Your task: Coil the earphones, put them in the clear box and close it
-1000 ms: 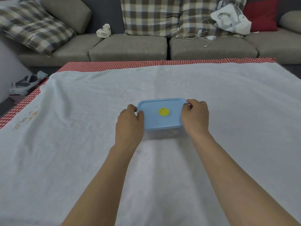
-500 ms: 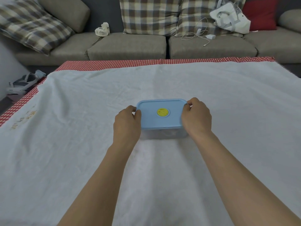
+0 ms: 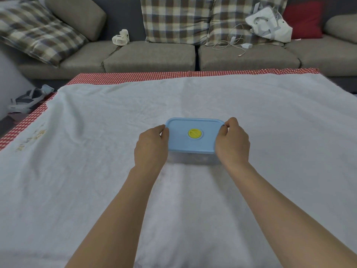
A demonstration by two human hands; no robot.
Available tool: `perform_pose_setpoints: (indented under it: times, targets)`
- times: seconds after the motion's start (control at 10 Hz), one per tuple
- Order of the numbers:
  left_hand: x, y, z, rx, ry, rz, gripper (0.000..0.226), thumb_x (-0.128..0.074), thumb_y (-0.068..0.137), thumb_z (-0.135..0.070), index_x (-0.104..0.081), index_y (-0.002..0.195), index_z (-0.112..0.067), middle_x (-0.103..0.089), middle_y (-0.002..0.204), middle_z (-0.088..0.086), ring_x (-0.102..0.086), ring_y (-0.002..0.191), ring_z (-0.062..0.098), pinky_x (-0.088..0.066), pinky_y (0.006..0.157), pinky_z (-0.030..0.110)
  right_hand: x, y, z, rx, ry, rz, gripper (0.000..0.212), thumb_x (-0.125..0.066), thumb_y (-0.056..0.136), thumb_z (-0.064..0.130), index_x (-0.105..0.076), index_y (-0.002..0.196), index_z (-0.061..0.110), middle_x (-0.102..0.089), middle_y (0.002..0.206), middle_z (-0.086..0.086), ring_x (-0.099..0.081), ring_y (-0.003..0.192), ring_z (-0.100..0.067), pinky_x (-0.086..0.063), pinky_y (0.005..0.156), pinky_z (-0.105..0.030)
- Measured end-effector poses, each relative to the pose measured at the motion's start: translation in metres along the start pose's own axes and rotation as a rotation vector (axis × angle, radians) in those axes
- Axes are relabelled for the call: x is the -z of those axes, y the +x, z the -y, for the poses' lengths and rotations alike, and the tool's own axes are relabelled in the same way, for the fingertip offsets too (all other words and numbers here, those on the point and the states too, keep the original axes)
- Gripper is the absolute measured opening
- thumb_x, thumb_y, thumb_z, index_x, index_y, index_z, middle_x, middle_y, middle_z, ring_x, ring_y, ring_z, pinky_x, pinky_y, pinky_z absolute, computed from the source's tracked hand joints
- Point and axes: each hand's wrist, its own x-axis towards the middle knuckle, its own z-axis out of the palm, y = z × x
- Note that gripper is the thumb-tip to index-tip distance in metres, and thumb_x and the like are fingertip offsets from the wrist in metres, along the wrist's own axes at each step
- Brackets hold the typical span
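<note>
The clear box (image 3: 193, 158) stands in the middle of the white tablecloth (image 3: 96, 171). Its blue lid (image 3: 193, 140) with a yellow round valve (image 3: 195, 133) lies flat on top. My left hand (image 3: 150, 147) sits at the lid's left edge, fingers curled, thumb and fingertips touching the rim. At the right edge, my right hand (image 3: 231, 142) curls its fingers over the lid's far right corner. Through the clear wall something faint shows, but I cannot make out the earphones.
A red checked border (image 3: 173, 75) runs along the cloth's far and left edges. Behind the table is a grey sofa (image 3: 150, 55) with plaid cushions, a small white fan (image 3: 120, 38), a white cable with charger (image 3: 237, 45) and a white bag (image 3: 268, 26). Shoes (image 3: 25, 99) lie on the floor, left.
My left hand has slid slightly back off the lid, from thumb on top to fingertips at the rim. The right hand and the box stay almost still.
</note>
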Motion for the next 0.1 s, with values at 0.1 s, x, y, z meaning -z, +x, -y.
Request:
perform_pose_setpoints:
  times: [0.1]
  targets:
    - [0.0086,-0.0056,-0.0028,0.005,0.058,0.025,0.036,-0.031,0.107,-0.031,-0.061,0.095,-0.015,-0.059,0.083,0.005,-0.059,0.086,0.031,-0.041,0.067,0.035,0.0052,0.0033,0.0025,-0.091,0.050,0.074,0.022,-0.035,0.102,0.028,-0.049,0.108,0.012,-0.063,0.105,-0.013,-0.056,0.090,-0.033,-0.039,0.070,-0.037]
